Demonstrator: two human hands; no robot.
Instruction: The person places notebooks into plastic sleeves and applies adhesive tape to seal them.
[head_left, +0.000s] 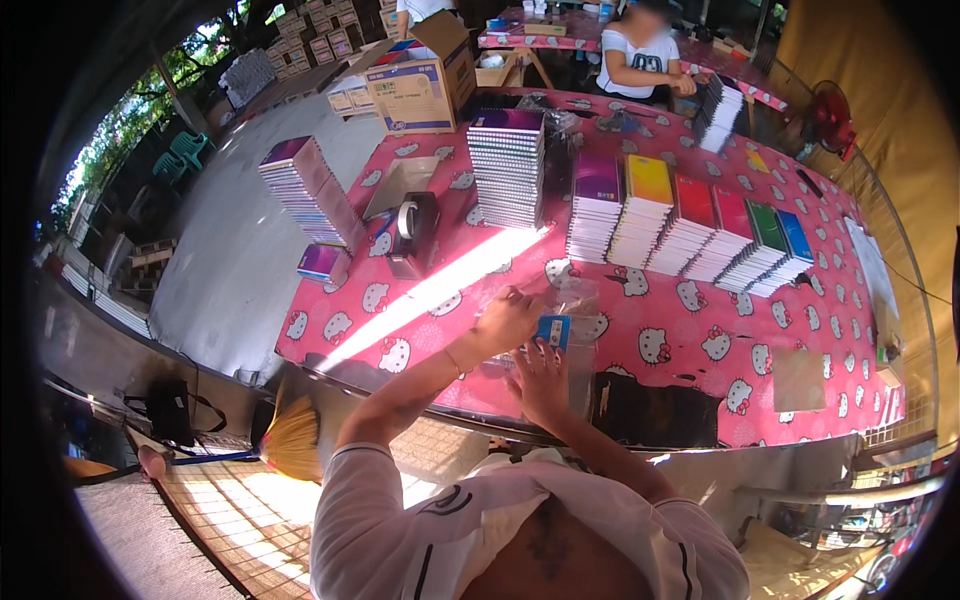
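A small blue notebook lies at the table's near edge, partly covered by my hands. Clear plastic shows around its far side. Flat on the notebook's near part rests my right hand, its fingers spread. My left hand is just beyond and to the left, its fingers curled closed over the notebook's left side; whatever they pinch is hidden. Ahead stands a row of spiral notebook stacks, among them purple, yellow, green and blue.
A taller notebook stack stands at the middle back, with another leaning stack at the left edge. Between them sits a tape dispenser. Behind are an open carton and a seated person. A brown square lies at right.
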